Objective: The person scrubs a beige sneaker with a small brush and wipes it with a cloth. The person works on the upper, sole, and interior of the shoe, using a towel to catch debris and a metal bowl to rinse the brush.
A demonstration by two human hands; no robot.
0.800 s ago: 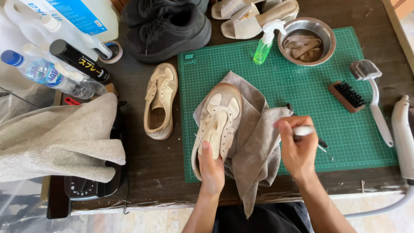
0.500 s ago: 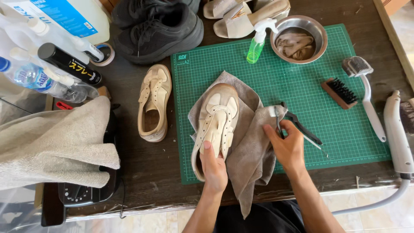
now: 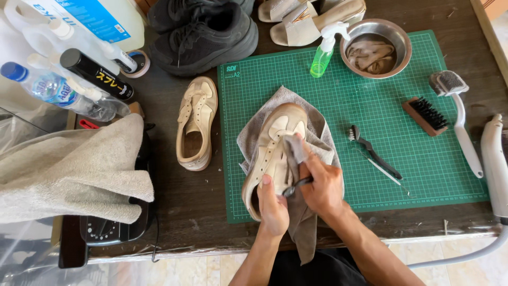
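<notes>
A cream lace-less shoe [image 3: 271,142] lies on a grey cloth [image 3: 317,126] on the green cutting mat [image 3: 423,169]. My left hand [image 3: 273,205] grips the shoe's heel, thumb on the collar. Over the shoe's upper, my right hand [image 3: 324,186] presses a fold of the same cloth, fingers closed on it. A thin dark handle [image 3: 294,187] sticks out from under that hand toward my left thumb; its head is hidden.
The second cream shoe [image 3: 197,124] lies left of the mat. Black sneakers [image 3: 203,32], sandals [image 3: 312,18], a green spray bottle [image 3: 324,53] and a steel bowl [image 3: 405,41] stand at the back. Brushes [image 3: 426,116] [image 3: 373,152] [image 3: 458,111] lie right; bottles [image 3: 69,69] and a towel [image 3: 69,169] left.
My right hand has moved left from the mat's middle onto the shoe, pulling the cloth's right flap over the upper. The left hand stays on the heel.
</notes>
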